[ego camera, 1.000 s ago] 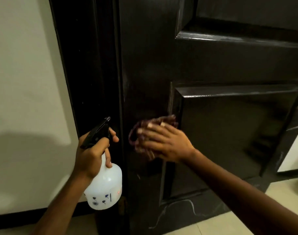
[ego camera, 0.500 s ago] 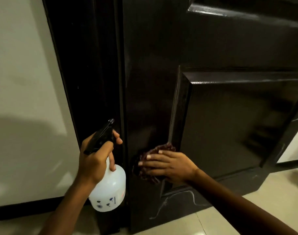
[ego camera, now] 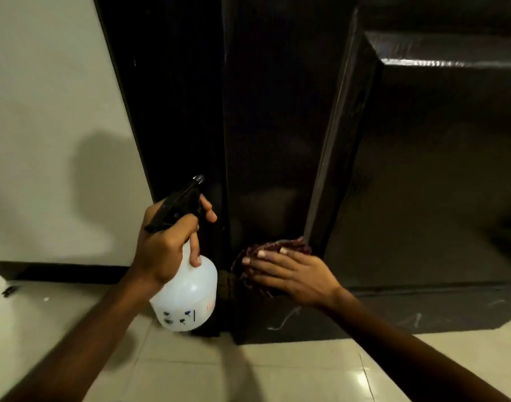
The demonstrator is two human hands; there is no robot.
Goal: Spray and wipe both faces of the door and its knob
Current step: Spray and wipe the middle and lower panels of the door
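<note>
From my end I see the dark door point(ego camera: 277, 126) filling the centre and right of the frame, its face running down to the pale tiled floor point(ego camera: 248, 372) at the bottom. My left hand point(ego camera: 164, 250) sits at lower centre-left, its grip closed round the neck of a white translucent spray bottle point(ego camera: 187, 297). 1 finger reaches forward beside the black trigger head point(ego camera: 175, 207), whose nozzle points up and right toward the dark door frame point(ego camera: 167, 97), and another presses on the bottle's shoulder. The bottle hangs upright just left of the door's edge, with small dark printed marks on its lower side. My right hand point(ego camera: 292, 274) is at lower centre, grip wide, fingers point(ego camera: 265, 258) straight and close together, pressing a crumpled dark red cloth point(ego camera: 280, 245) flat against the low part of the door. The cloth shows above and left of the fingertips, reaching the bottom left corner of the raised panel point(ego camera: 437, 184) that takes up the right of the frame. Below that hand, pale scratches point(ego camera: 283, 320) mark the door's bottom rail. The cream wall point(ego camera: 45, 111) covers the left of the frame, with a dark skirting point(ego camera: 59, 271) along its foot and a soft grey shadow across it.
</note>
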